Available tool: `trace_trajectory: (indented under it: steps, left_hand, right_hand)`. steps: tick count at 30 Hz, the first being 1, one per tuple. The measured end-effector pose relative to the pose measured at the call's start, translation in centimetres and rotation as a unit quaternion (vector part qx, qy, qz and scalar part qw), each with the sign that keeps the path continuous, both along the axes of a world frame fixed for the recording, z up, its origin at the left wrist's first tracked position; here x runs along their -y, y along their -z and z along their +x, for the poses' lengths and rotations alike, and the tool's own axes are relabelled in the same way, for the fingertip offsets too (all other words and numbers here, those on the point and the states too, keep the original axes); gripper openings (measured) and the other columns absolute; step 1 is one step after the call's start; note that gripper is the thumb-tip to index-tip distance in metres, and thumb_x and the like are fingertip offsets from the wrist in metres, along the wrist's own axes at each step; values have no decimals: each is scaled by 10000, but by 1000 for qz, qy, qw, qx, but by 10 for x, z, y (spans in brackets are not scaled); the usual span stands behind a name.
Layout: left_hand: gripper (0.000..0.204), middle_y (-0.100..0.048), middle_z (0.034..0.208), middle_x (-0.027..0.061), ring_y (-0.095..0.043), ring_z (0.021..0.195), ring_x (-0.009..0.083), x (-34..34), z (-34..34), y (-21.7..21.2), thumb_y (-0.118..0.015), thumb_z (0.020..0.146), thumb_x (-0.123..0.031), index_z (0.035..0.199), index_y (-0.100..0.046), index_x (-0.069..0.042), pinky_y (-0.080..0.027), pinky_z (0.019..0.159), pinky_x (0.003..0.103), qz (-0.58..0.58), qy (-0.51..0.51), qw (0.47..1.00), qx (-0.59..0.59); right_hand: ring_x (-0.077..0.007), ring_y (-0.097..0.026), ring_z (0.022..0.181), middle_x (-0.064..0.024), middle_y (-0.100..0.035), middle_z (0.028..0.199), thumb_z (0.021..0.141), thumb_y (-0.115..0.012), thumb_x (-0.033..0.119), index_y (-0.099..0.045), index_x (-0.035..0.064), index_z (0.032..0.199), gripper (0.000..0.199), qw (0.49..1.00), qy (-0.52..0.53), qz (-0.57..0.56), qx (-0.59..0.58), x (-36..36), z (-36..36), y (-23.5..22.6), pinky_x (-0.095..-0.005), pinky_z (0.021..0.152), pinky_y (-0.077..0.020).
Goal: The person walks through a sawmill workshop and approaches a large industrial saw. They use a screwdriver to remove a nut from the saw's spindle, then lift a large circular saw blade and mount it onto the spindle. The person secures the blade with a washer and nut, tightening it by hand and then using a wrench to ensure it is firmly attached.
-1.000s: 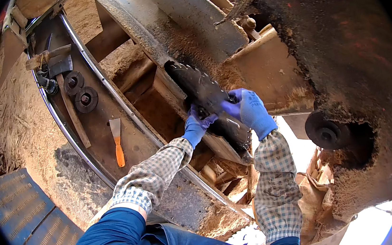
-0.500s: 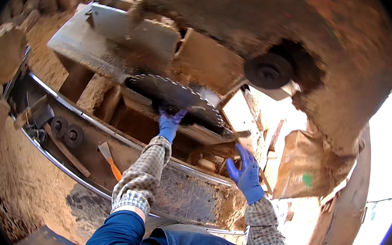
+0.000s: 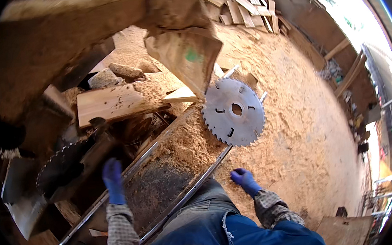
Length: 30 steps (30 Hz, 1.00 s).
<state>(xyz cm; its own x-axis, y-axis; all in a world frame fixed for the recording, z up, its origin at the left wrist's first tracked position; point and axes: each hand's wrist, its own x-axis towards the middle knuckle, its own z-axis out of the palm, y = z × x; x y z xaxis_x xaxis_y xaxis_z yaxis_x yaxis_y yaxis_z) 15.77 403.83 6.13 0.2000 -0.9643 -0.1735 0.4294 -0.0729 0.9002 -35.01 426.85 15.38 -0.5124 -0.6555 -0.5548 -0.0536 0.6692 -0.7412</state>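
Observation:
My left hand [image 3: 114,181], in a blue glove, is raised over the machine's rail, somewhat blurred, its fingers stretched up and holding nothing. Left of it a dark toothed circular saw blade [image 3: 60,172] sits inside the machine. My right hand [image 3: 245,182], also blue-gloved, hangs over the sawdust-covered floor, fingers loosely bent and apart, with nothing in them. Beyond that hand a silver circular saw blade [image 3: 248,124] with a round centre hole and several slots lies at the far end of the metal-edged trough [image 3: 157,188]. Neither hand touches this blade.
Sawdust [image 3: 302,135] covers the floor to the right. A brownish sack [image 3: 186,51] with a green mark hangs beside the silver blade. Past the machine lies a wooden plank [image 3: 108,103]; cut boards [image 3: 244,10] are heaped at the back. A metal rail [image 3: 189,192] runs close by my legs.
My view has swung right, bringing the silver blade and floor into sight. My left hand has come away from the mounted blade's centre. My right hand has moved off the machine's edge.

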Motion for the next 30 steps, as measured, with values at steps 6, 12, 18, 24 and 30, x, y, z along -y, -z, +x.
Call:
trace_trajectory:
  steps: [6, 12, 18, 24, 30]
  left_hand:
    - [364, -691, 1195, 179, -688, 1080, 262, -24, -284, -105, -725, 900, -187, 1215, -667, -12, -550, 947, 353, -64, 450, 852, 259]
    - [599, -621, 1306, 224, -592, 1218, 369, 46, -471, -82, -679, 889, -399, 1336, -585, -12, -451, 1077, 434, -212, 415, 730, 499]
    - [718, -539, 1402, 240, -488, 1313, 408, 144, -574, -34, -640, 849, -459, 1403, -509, -23, -382, 1131, 486, -238, 297, 624, 683]
    - [731, -604, 1322, 246, -550, 1258, 394, 250, -602, -33, -615, 819, -486, 1385, -531, -31, -440, 1064, 457, 9, 331, 626, 706]
    - [570, -739, 996, 209, -707, 953, 313, 286, -606, -16, -751, 754, -482, 1044, -726, 8, -539, 868, 393, 9, 326, 737, 592]
  right_hand:
    - [-161, -630, 673, -12, -657, 801, 934, -708, 383, -618, 103, 994, 300, 946, 271, -12, 180, -33, -151, 60, -314, 588, -520]
    - [-122, -476, 610, 27, -436, 674, 948, -709, 377, -496, 172, 834, 317, 831, 324, -159, 422, 14, -221, 107, -282, 548, -408]
    - [-266, -678, 909, -86, -642, 942, 901, -746, 427, -600, 87, 1045, 397, 828, 310, -122, 452, 42, -233, 141, -489, 841, -581]
    - [-253, -698, 851, -120, -673, 961, 954, -705, 188, -613, 40, 1039, 194, 827, 332, -102, 443, 56, -218, 119, -441, 738, -632]
    - [-236, -691, 820, -79, -671, 928, 930, -742, 199, -631, 55, 981, 188, 822, 345, -152, 427, 52, -216, 135, -439, 733, -632]
